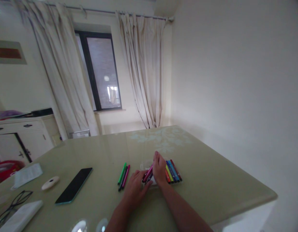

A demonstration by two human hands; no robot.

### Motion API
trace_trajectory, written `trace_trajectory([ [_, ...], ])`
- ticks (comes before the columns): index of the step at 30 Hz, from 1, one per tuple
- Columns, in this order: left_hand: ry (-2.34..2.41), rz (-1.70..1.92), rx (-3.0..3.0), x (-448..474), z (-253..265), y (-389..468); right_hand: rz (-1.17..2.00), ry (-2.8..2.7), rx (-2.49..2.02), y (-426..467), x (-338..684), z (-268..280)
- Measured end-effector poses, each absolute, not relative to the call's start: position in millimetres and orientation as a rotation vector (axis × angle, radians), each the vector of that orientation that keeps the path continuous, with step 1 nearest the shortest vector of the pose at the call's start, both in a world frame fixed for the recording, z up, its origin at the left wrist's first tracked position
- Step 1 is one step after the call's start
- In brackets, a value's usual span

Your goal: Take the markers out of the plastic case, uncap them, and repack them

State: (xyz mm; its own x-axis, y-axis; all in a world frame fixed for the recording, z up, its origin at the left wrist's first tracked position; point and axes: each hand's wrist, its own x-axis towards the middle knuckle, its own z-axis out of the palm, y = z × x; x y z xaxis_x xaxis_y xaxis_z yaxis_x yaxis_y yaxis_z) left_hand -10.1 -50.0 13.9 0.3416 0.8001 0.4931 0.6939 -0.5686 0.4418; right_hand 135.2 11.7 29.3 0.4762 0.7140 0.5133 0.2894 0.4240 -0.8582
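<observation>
My left hand (135, 186) is closed around the dark lower ends of a few felt-tip markers (148, 174), pink and dark in colour. My right hand (159, 169) stands on edge against the same markers, fingers together, and partly hides them. Both hands are over a clear plastic marker case (152, 186). In the case, to the right of my right hand, several markers (173, 170) lie side by side: orange, yellow, blue and dark red. Left of my left hand, a green marker (122, 173), a dark marker and a magenta marker (126, 176) rest on the table.
On the greenish table (100, 154), further left, lie a black phone (74, 186), a round cream object (50, 183), a face mask (28, 175), glasses (17, 201) and a white box-like object (20, 217). A wall (236, 96) runs along the table's right side.
</observation>
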Motion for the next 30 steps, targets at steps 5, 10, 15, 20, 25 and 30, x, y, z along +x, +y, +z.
trace_trajectory([
  [5,1.378,1.103,2.494,-9,14,-48,0.269,-1.211,-1.109,8,133,28],
  [10,1.511,1.086,2.572,-10,6,-41,0.262,-1.347,-1.070,3,131,29],
  [15,1.586,1.065,2.631,-10,-2,-34,0.257,-1.491,-1.005,-3,127,32],
  [20,1.723,1.024,2.527,-9,2,-35,0.337,-1.508,-0.991,-5,126,34],
  [25,2.155,0.959,2.171,-32,20,-34,0.416,-1.417,-0.967,-1,128,35],
  [30,2.538,0.855,1.767,-65,29,-36,0.445,-1.348,-1.005,4,130,34],
])
